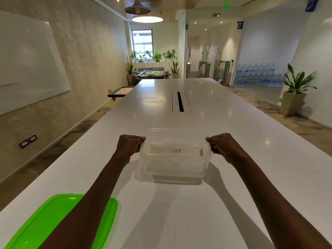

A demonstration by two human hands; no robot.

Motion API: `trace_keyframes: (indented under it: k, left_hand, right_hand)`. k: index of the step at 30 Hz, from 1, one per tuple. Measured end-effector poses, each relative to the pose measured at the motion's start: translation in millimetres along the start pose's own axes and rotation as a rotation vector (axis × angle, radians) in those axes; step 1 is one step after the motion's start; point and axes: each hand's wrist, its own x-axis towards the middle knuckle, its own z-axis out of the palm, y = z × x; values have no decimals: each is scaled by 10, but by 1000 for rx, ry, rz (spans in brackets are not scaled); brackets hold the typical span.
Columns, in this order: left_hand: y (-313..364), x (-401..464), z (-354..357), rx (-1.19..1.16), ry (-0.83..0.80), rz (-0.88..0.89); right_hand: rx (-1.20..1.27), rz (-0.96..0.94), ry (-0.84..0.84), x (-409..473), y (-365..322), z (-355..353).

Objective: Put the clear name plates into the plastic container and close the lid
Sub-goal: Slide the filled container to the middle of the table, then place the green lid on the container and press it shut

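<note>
A clear plastic container stands open on the white table in front of me. My left hand grips its left rim and my right hand grips its right rim. Inside it I see a clear name plate with "TIGER" written on it, and a second, fainter plate lower down. The green lid lies flat on the table at the near left, partly under my left forearm.
A cable slot runs along the middle of the table further back. A whiteboard hangs on the left wall. A potted plant stands on the floor at the right.
</note>
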Motion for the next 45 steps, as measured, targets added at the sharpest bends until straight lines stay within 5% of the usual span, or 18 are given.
trace_keyframes:
  k: [13,32,38,45]
  left_hand:
    - [-145,-104,811,46,-26,-56]
    - [-211,-104,845,25,-49,-108]
    - [-190,-107,616,3,-23,-86]
    - [-186,-151,-5,-24,118,-46]
  right_hand:
    - [-33,70,84,195,315,-575]
    - [-136,69,146,348,412,-616]
    - [-627,-332,420,248,39,-430]
    - [-511,-679,309,-156,-501,338]
